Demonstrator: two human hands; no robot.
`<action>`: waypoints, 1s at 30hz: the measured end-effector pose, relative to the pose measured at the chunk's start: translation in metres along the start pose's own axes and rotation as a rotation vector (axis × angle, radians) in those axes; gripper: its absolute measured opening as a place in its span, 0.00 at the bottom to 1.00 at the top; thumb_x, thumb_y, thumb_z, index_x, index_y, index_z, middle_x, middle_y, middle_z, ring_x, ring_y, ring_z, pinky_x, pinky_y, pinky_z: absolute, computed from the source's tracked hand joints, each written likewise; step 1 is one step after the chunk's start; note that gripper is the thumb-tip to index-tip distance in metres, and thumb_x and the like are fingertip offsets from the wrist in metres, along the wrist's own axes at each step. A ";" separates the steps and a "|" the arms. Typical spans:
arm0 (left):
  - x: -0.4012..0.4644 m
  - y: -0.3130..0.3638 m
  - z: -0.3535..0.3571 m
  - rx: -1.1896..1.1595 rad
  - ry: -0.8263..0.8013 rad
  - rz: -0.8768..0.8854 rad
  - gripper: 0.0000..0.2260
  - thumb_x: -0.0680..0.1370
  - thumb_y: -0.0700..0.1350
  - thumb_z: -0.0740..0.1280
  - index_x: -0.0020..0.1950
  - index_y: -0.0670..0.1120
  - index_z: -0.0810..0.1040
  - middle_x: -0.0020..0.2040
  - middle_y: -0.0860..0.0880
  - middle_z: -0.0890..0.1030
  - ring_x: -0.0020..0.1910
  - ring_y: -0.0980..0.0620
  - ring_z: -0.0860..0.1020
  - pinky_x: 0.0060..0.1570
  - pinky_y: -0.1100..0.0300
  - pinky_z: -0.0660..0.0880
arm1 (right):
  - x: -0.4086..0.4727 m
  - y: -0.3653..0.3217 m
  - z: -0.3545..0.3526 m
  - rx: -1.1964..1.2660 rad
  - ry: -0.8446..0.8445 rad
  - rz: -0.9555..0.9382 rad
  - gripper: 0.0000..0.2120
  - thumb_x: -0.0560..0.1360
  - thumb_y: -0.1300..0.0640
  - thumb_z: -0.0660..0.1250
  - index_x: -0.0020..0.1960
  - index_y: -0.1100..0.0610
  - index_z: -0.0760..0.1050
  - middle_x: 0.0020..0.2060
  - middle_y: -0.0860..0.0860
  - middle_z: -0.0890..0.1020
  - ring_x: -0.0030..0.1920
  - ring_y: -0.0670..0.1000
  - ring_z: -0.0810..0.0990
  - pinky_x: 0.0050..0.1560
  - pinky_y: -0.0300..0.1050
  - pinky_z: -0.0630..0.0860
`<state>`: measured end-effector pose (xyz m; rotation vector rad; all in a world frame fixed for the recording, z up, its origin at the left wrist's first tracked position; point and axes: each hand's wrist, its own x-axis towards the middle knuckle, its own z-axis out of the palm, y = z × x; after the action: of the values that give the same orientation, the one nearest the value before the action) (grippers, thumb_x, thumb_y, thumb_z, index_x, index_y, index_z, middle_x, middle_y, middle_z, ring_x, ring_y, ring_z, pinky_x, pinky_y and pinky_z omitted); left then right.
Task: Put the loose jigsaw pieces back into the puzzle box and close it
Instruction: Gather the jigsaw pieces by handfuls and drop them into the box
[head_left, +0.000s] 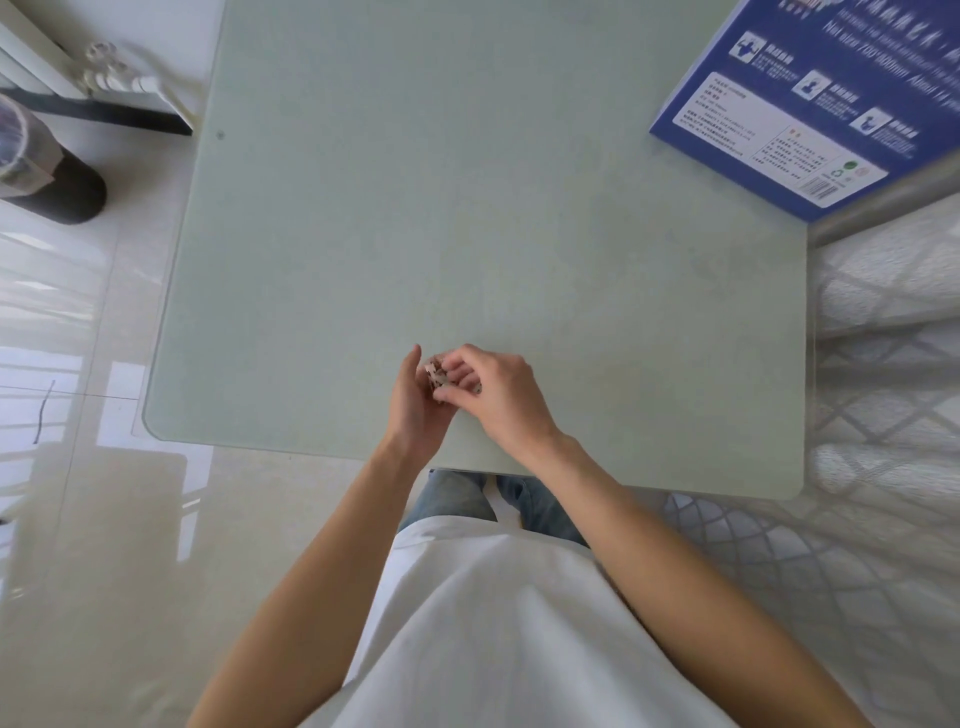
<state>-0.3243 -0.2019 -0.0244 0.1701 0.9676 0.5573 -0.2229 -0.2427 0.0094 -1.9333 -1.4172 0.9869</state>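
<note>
Over the near edge of the pale green table (467, 208), my left hand (415, 410) cups a small bunch of jigsaw pieces (435, 375). My right hand (498, 395) meets it from the right, its curled fingers pinching pieces in that same bunch. The blue puzzle box (810, 98) lies at the table's far right corner, printed side up and partly out of frame. Whether the box is open does not show.
A bed with a white quilted cover (883, 364) runs along the table's right side. On the glossy tiled floor (78, 467) to the left stand a dark cylindrical bin (47, 166) and a white pipe fitting (119, 73).
</note>
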 end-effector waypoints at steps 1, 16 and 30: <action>0.001 -0.001 -0.003 -0.009 0.019 0.004 0.19 0.82 0.51 0.50 0.43 0.42 0.74 0.36 0.47 0.79 0.37 0.52 0.78 0.38 0.62 0.76 | -0.001 0.003 -0.003 0.012 0.025 -0.017 0.11 0.70 0.57 0.74 0.49 0.60 0.79 0.42 0.52 0.84 0.41 0.48 0.82 0.45 0.44 0.79; -0.006 0.010 -0.024 0.149 0.147 0.113 0.09 0.81 0.40 0.57 0.52 0.42 0.76 0.42 0.47 0.78 0.40 0.52 0.76 0.43 0.62 0.78 | -0.002 0.060 0.002 -0.394 -0.149 0.084 0.10 0.71 0.59 0.72 0.51 0.59 0.76 0.49 0.54 0.77 0.48 0.54 0.78 0.46 0.46 0.74; 0.000 0.010 -0.022 0.129 0.152 0.084 0.10 0.81 0.42 0.56 0.51 0.42 0.76 0.44 0.47 0.79 0.44 0.50 0.78 0.53 0.57 0.76 | -0.002 0.056 0.002 -0.642 0.003 -0.130 0.06 0.63 0.67 0.72 0.33 0.60 0.75 0.25 0.53 0.76 0.23 0.53 0.75 0.21 0.37 0.66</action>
<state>-0.3459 -0.1954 -0.0328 0.2879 1.1494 0.5910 -0.1939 -0.2613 -0.0346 -2.2234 -2.0013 0.4939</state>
